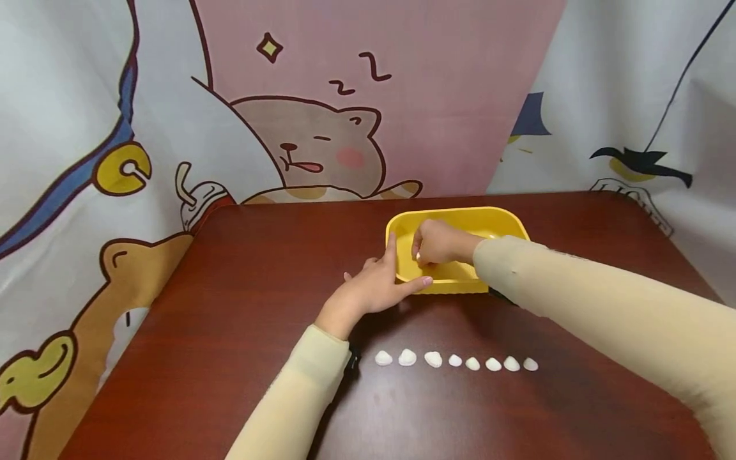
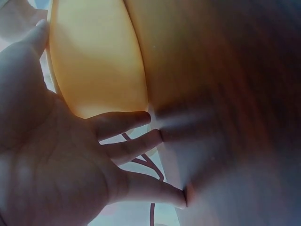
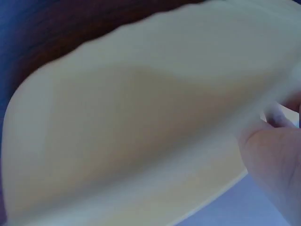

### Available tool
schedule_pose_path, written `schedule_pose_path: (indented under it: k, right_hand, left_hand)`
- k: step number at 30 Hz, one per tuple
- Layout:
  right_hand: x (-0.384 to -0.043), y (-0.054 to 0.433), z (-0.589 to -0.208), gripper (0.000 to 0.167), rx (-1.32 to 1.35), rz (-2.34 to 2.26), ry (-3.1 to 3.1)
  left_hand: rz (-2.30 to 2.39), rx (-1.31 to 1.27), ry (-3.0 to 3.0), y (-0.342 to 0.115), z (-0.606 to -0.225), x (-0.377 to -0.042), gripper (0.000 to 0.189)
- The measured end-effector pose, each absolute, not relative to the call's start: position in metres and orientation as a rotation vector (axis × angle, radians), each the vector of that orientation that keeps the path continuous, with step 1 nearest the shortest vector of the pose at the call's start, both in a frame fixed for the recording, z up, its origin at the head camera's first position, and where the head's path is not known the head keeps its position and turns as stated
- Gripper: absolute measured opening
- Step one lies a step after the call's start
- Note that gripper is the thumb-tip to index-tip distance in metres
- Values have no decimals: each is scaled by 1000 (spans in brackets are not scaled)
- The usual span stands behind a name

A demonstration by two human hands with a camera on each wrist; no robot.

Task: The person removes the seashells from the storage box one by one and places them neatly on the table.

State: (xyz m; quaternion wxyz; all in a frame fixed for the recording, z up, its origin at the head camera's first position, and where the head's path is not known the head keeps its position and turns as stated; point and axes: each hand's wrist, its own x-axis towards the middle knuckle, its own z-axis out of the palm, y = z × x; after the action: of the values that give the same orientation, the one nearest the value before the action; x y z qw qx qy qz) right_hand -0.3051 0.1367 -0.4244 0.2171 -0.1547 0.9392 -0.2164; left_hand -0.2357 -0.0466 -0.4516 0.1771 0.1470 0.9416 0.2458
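A yellow plastic basin (image 1: 460,287) stands toward the back of the table. My left hand (image 1: 372,285) is spread at its near left corner, thumb along the front rim and index finger by the left side. In the left wrist view the other fingers stretch past the basin wall (image 2: 99,61) toward the tabletop. Inside the basin, my right hand (image 1: 439,243) pinches a small white seashell (image 1: 418,257) between curled fingers. The right wrist view shows the thumb (image 3: 273,150) beyond the basin rim, the shell hardly visible there.
Several white seashells (image 1: 433,359) lie in a side-to-side row on the dark red wooden table (image 1: 276,275), nearer than the basin. A tiny pale spot shows inside the basin behind the right wrist. A cartoon-printed curtain (image 1: 448,96) hangs behind and beside the table.
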Motion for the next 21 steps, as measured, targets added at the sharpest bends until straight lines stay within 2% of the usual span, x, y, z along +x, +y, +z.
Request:
schedule_pose_path:
  k: [5, 13, 21]
  right_hand:
    - [-290, 159, -396, 17, -336, -799, 2495]
    - [-247, 222, -362, 36, -174, -1161, 2295]
    - [-183, 275, -372, 41, -76, -1234, 2594]
  left_hand:
    - [715, 400, 2677, -46, -454, -235, 125]
    - [707, 390, 2645, -48, -456, -231, 125]
    - [697, 411, 2653, -47, -450, -232, 125]
